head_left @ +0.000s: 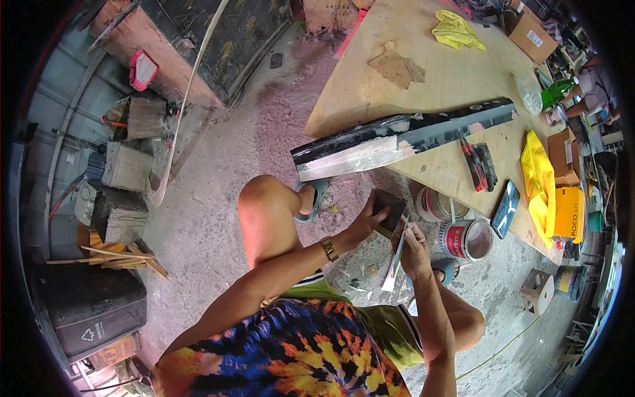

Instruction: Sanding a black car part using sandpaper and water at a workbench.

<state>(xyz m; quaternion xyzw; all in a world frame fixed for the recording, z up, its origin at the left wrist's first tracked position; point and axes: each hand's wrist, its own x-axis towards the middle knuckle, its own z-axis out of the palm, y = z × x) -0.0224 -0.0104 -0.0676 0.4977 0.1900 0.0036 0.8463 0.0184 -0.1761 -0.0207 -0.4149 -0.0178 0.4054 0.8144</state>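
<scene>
My left hand [362, 223], with a gold watch at its wrist, grips a small dark flat plate [390, 208]. Close beside it, my right hand [414, 249] pinches a slim white squeeze tube [393, 270] with a red mark at its lower end. The tube's upper end is partly hidden by my fingers, near the plate. Past both hands, a long black and grey panel [403, 137] with pale filler patches lies across the plywood table [344, 99], its left end overhanging. An open can [477, 241] with a red label stands right of my right hand; another can [433, 204] is behind it.
On the table are red-handled tools [475, 165], a phone [505, 209], yellow cloths [539, 188], cardboard scraps [397, 68] and a yellow box [569, 215]. Wooden blocks [129, 165] and a dark bin [92, 308] stand at left. Another person [592, 89] is at far right.
</scene>
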